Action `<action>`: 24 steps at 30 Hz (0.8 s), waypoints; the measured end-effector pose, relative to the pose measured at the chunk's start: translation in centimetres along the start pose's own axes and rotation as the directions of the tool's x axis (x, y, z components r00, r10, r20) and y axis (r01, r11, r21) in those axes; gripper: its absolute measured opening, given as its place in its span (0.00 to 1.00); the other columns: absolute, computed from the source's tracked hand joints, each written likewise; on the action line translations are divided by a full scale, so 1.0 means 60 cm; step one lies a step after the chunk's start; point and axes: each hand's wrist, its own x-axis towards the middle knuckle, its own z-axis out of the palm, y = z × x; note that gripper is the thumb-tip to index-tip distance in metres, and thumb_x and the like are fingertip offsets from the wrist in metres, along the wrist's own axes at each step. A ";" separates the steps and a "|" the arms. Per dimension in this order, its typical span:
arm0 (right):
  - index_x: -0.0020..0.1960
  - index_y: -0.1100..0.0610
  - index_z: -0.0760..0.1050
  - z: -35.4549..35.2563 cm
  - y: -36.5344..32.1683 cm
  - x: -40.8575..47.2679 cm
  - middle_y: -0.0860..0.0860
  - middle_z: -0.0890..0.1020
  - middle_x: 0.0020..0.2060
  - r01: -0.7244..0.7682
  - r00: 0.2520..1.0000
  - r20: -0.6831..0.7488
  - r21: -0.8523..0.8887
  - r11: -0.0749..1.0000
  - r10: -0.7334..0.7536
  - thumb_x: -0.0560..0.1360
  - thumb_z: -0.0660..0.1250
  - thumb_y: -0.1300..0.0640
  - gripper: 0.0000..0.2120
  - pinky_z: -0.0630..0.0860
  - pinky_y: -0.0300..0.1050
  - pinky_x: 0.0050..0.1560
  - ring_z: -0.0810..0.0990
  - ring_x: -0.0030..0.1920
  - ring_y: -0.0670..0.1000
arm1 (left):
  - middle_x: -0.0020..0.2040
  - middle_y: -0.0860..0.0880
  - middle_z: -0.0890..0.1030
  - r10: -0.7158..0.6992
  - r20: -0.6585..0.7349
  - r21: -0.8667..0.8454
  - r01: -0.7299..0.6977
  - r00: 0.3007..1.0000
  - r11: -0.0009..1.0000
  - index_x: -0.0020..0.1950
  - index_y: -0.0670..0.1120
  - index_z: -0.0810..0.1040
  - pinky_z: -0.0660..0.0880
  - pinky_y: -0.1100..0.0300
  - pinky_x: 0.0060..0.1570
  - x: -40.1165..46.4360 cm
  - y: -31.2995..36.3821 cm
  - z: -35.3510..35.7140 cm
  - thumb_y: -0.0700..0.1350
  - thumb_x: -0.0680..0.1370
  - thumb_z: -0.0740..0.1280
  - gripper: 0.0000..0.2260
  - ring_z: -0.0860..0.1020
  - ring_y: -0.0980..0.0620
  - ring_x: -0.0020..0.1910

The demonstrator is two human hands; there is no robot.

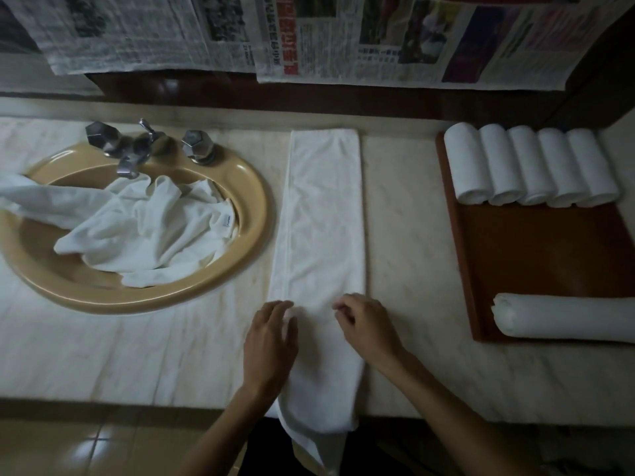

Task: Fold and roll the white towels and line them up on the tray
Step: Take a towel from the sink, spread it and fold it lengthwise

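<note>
A white towel [323, 214] lies folded into a long strip on the marble counter, its near end hanging over the front edge. My left hand [269, 341] rests flat on the strip's left edge, fingers apart. My right hand [366, 326] sits on its right side with fingers curled, pinching the cloth. On the wooden tray [536, 262] at the right, several rolled towels [531, 166] stand side by side along the far end. One longer roll [563, 316] lies crosswise at the tray's near end.
A tan oval sink [240, 262] at the left holds a heap of loose white towels [144, 228] below a chrome faucet [134, 149]. Newspaper sheets [309, 36] hang on the wall behind. The counter's front edge [103, 403] drops to a tiled floor.
</note>
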 end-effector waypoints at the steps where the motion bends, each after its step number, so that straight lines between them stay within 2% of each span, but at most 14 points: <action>1: 0.48 0.55 0.80 0.002 -0.010 0.015 0.49 0.82 0.43 0.069 0.998 0.002 -0.011 0.998 -0.069 0.74 0.67 0.61 0.05 0.79 0.50 0.44 0.81 0.42 0.53 | 0.56 0.51 0.79 -0.090 0.010 -0.040 0.090 0.996 0.995 0.61 0.49 0.79 0.81 0.51 0.44 -0.020 -0.005 -0.007 0.45 0.78 0.68 0.11 0.80 0.53 0.44; 4: 0.53 0.55 0.80 0.021 -0.044 0.063 0.47 0.81 0.54 0.295 0.948 0.151 -0.076 0.953 -0.281 0.76 0.66 0.63 0.09 0.78 0.48 0.48 0.81 0.51 0.52 | 0.51 0.51 0.81 -0.275 0.021 -0.090 0.276 0.961 0.957 0.58 0.49 0.79 0.81 0.52 0.41 -0.061 -0.011 -0.017 0.48 0.78 0.70 0.10 0.79 0.59 0.37; 6: 0.58 0.54 0.80 0.038 -0.058 0.092 0.48 0.78 0.60 0.468 0.857 0.317 -0.145 0.872 -0.407 0.78 0.66 0.65 0.12 0.78 0.49 0.48 0.79 0.55 0.53 | 0.50 0.52 0.82 -0.333 0.026 -0.108 0.334 0.943 0.936 0.57 0.49 0.80 0.81 0.53 0.41 -0.075 -0.010 -0.020 0.49 0.76 0.72 0.10 0.79 0.59 0.37; 8: 0.60 0.54 0.79 0.043 -0.071 0.118 0.49 0.76 0.60 0.596 0.746 0.496 -0.199 0.778 -0.445 0.78 0.65 0.67 0.15 0.77 0.51 0.43 0.78 0.52 0.55 | 0.46 0.54 0.83 -0.383 0.038 -0.122 0.385 0.923 0.915 0.53 0.50 0.81 0.81 0.55 0.42 -0.083 -0.011 -0.023 0.50 0.75 0.74 0.09 0.80 0.59 0.38; 11: 0.56 0.56 0.79 0.034 -0.088 0.143 0.51 0.75 0.53 0.645 0.679 0.605 -0.220 0.732 -0.416 0.77 0.67 0.67 0.11 0.74 0.49 0.41 0.76 0.48 0.52 | 0.41 0.58 0.82 -0.420 0.109 -0.137 0.433 0.901 0.891 0.46 0.54 0.81 0.80 0.60 0.41 -0.089 -0.011 -0.030 0.53 0.73 0.75 0.06 0.80 0.60 0.38; 14: 0.52 0.54 0.79 0.026 -0.106 0.157 0.49 0.75 0.51 0.679 0.632 0.688 -0.270 0.683 -0.356 0.78 0.68 0.60 0.04 0.71 0.47 0.41 0.74 0.51 0.50 | 0.36 0.59 0.81 -0.423 0.144 -0.131 0.441 0.895 0.888 0.40 0.57 0.78 0.78 0.62 0.38 -0.097 -0.008 -0.038 0.54 0.71 0.77 0.08 0.79 0.61 0.36; 17: 0.47 0.50 0.73 0.015 -0.124 0.174 0.43 0.74 0.45 0.662 0.598 0.746 -0.255 0.704 -0.292 0.77 0.65 0.62 0.07 0.64 0.43 0.38 0.70 0.49 0.48 | 0.35 0.57 0.81 -0.440 0.235 -0.086 0.469 0.867 0.879 0.38 0.53 0.79 0.79 0.59 0.39 -0.103 -0.013 -0.041 0.51 0.71 0.76 0.07 0.79 0.60 0.36; 19: 0.44 0.47 0.70 0.010 -0.143 0.181 0.42 0.73 0.40 0.636 0.586 0.782 -0.283 0.717 -0.211 0.76 0.62 0.62 0.10 0.65 0.43 0.39 0.69 0.46 0.48 | 0.35 0.55 0.81 -0.420 0.261 -0.092 0.456 0.869 0.885 0.39 0.51 0.78 0.77 0.61 0.37 -0.111 -0.012 -0.044 0.48 0.75 0.73 0.07 0.79 0.59 0.36; 20: 0.44 0.47 0.70 0.011 -0.149 0.187 0.42 0.74 0.41 0.603 0.596 0.789 -0.319 0.732 -0.147 0.76 0.62 0.59 0.07 0.67 0.45 0.41 0.70 0.46 0.49 | 0.36 0.54 0.81 -0.414 0.262 -0.116 0.454 0.872 0.883 0.40 0.50 0.76 0.75 0.64 0.35 -0.116 -0.010 -0.046 0.47 0.78 0.70 0.08 0.78 0.59 0.36; 21: 0.44 0.48 0.72 0.008 -0.162 0.187 0.44 0.76 0.42 0.551 0.601 0.794 -0.330 0.766 -0.090 0.75 0.62 0.55 0.03 0.69 0.46 0.44 0.72 0.47 0.50 | 0.36 0.53 0.81 -0.415 0.263 -0.160 0.463 0.871 0.872 0.41 0.50 0.75 0.72 0.67 0.31 -0.121 -0.010 -0.049 0.46 0.80 0.68 0.07 0.78 0.59 0.35; 22: 0.46 0.49 0.75 0.010 -0.169 0.191 0.46 0.77 0.43 0.541 0.605 0.794 -0.360 0.760 -0.055 0.75 0.62 0.51 0.04 0.69 0.47 0.46 0.73 0.47 0.52 | 0.37 0.51 0.81 -0.427 0.260 -0.202 0.481 0.866 0.853 0.43 0.50 0.75 0.71 0.67 0.30 -0.125 -0.011 -0.051 0.46 0.81 0.66 0.07 0.78 0.59 0.35; 23: 0.49 0.50 0.76 0.006 -0.183 0.191 0.47 0.76 0.44 0.521 0.599 0.801 -0.381 0.764 -0.009 0.76 0.61 0.51 0.06 0.67 0.47 0.47 0.72 0.50 0.53 | 0.37 0.51 0.82 -0.448 0.243 -0.233 0.501 0.860 0.834 0.44 0.49 0.74 0.71 0.65 0.31 -0.130 -0.014 -0.052 0.46 0.81 0.65 0.06 0.79 0.57 0.36; 24: 0.53 0.50 0.75 0.002 -0.196 0.191 0.47 0.76 0.46 0.590 0.568 0.823 -0.396 0.703 -0.013 0.77 0.59 0.55 0.08 0.65 0.48 0.49 0.71 0.53 0.54 | 0.38 0.50 0.82 -0.477 0.223 -0.243 0.523 0.850 0.817 0.44 0.48 0.75 0.72 0.60 0.33 -0.132 -0.018 -0.052 0.45 0.81 0.64 0.07 0.79 0.54 0.37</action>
